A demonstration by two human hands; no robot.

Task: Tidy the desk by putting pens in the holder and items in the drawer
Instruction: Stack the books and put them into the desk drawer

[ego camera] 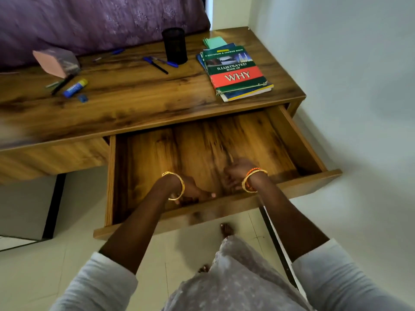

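Note:
The wooden drawer (301, 140) under the desk (134, 95) stands pulled far out and holds nothing. My left hand (190, 191) is inside it, fingers curled against the inner face of the front panel (202, 215). My right hand (235, 172) hovers beside it, fingers curled downward; blur hides whether they grip the panel. A black mesh pen holder (174, 46) stands at the back of the desk. Blue and black pens (157, 65) lie beside it, and another blue pen (116, 51) lies further left. A glue stick (75, 87), a black pen (61, 84) and a blue sharpener (83, 98) lie at left.
A stack of books (235, 70) and green notes (214, 41) sit on the desk's right end. A pink pad (56, 61) lies at left. A purple curtain (89, 21) hangs behind, a white wall (348, 86) is on the right, and my feet are under the drawer.

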